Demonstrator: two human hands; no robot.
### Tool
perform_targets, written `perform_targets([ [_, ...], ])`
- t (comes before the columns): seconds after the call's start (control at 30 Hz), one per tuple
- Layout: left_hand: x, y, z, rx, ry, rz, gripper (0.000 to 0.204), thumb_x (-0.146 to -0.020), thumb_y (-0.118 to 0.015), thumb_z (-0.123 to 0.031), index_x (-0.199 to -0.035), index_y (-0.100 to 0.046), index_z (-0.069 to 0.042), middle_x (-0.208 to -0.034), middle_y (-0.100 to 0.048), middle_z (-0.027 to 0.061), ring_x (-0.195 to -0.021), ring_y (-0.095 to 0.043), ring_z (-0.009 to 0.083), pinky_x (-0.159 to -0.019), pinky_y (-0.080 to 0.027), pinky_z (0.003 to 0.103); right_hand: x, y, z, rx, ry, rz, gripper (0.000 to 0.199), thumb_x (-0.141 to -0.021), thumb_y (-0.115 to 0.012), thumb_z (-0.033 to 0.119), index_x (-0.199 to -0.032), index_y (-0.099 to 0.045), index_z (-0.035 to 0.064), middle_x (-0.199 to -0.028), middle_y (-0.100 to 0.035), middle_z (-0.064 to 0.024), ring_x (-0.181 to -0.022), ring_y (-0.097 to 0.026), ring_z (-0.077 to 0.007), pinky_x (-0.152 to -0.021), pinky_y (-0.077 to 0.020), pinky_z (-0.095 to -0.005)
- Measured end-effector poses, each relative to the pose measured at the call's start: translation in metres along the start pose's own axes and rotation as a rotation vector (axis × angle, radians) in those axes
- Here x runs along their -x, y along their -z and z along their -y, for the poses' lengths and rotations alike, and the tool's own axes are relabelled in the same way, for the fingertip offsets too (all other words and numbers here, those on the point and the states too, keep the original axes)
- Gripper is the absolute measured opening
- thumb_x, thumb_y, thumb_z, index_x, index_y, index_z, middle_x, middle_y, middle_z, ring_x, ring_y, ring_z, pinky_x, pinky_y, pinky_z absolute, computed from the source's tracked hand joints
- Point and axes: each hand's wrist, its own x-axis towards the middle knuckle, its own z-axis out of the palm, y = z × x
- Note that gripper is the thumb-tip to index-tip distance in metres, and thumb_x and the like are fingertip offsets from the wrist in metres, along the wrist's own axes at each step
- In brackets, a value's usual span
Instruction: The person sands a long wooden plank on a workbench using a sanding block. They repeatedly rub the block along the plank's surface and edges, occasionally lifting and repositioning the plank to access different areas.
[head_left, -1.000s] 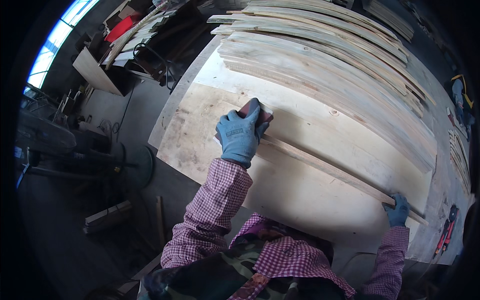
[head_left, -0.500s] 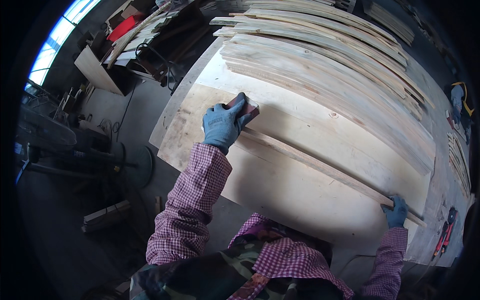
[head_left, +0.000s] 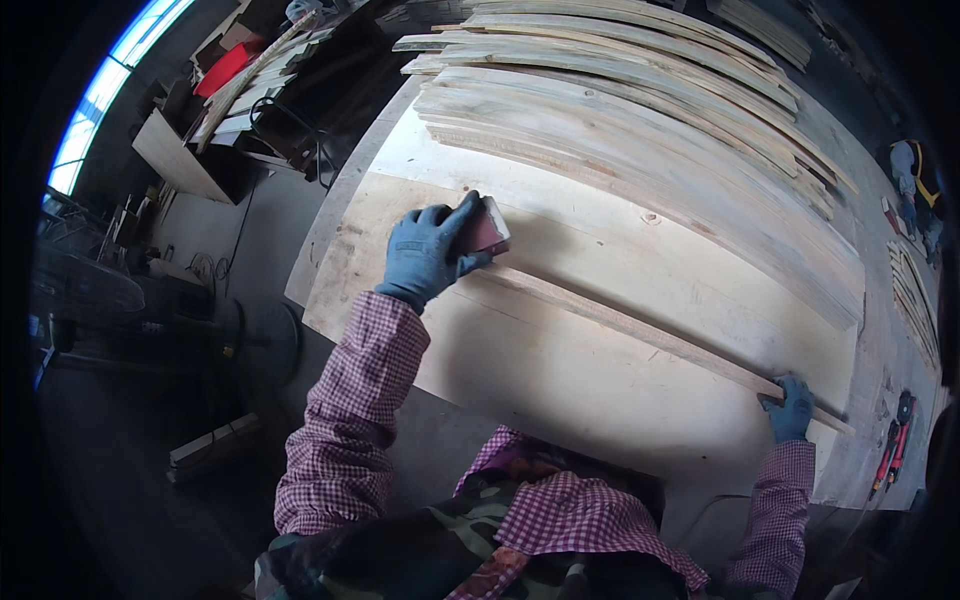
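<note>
My left hand [head_left: 420, 254], in a blue-grey work glove, is closed around a reddish-brown sanding block [head_left: 484, 234] with a pale face. It holds the block at the far left end of a narrow wooden strip [head_left: 630, 330]. This strip runs diagonally across a pale plywood sheet [head_left: 570, 385]. Whether the block touches the strip is hard to tell. At the strip's near right end my right hand [head_left: 792, 406], gloved alike, grips it with the fingers wrapped over the wood. A short end of the strip sticks out past that hand.
Stacked wooden boards [head_left: 640, 150] cover the far part of the worktable. Red-handled pliers [head_left: 893, 445] lie at its right edge, with thin slats [head_left: 910, 295] farther back. Another person [head_left: 915, 185] is at the far right. A standing fan [head_left: 100, 290] is on the left.
My left hand has tilted the sanding block, so its pale face shows more. The whole view has shifted slightly. My right hand keeps its grip on the strip's end.
</note>
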Motion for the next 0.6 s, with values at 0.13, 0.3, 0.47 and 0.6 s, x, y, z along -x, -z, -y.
perform_targets([
  [0.13,-0.009,0.011,0.017,0.031,-0.201,0.154,0.092,-0.074,-0.077,-0.057,-0.151,-0.041,-0.023,-0.124,-0.06,0.0155,-0.112,-0.055,0.0365,-0.098,-0.046,0.046,-0.006,-0.003,0.001,-0.018,0.014,0.009,0.036,-0.065,-0.086,0.027,-0.092,-0.067,0.0121,-0.089,-0.065,-0.006,-0.088,-0.06,-0.0297,-0.081,-0.0442,-0.0434],
  [0.3,-0.017,-0.015,-0.092,0.126,-0.558,0.089,0.093,-0.067,-0.079,-0.059,-0.149,-0.045,-0.029,-0.123,-0.058,0.0127,-0.107,-0.057,0.035,-0.098,-0.046,0.049,-0.002,-0.001,0.002,-0.018,0.036,-0.015,0.036,-0.066,-0.085,0.026,-0.093,-0.068,0.0127,-0.088,-0.065,-0.0048,-0.087,-0.06,-0.0284,-0.08,-0.044,-0.0423],
  [0.47,-0.017,-0.033,-0.212,0.275,-0.722,0.171,0.083,-0.074,-0.072,-0.063,-0.146,-0.046,-0.032,-0.124,-0.054,0.0099,-0.112,-0.053,0.0297,-0.1,-0.043,0.047,-0.003,0.001,0.003,-0.045,0.001,0.014,0.035,-0.065,-0.085,0.022,-0.093,-0.068,0.011,-0.087,-0.064,-0.0077,-0.085,-0.06,-0.0311,-0.078,-0.0464,-0.0435],
  [0.6,-0.012,-0.037,-0.182,0.302,-0.766,0.089,0.083,-0.075,-0.07,-0.064,-0.148,-0.045,-0.033,-0.124,-0.055,0.0113,-0.112,-0.054,0.0311,-0.101,-0.044,0.048,-0.003,0.0,-0.007,-0.052,0.043,-0.019,0.034,-0.065,-0.086,0.022,-0.093,-0.068,0.011,-0.086,-0.064,-0.0079,-0.085,-0.06,-0.0313,-0.078,-0.0468,-0.0444],
])
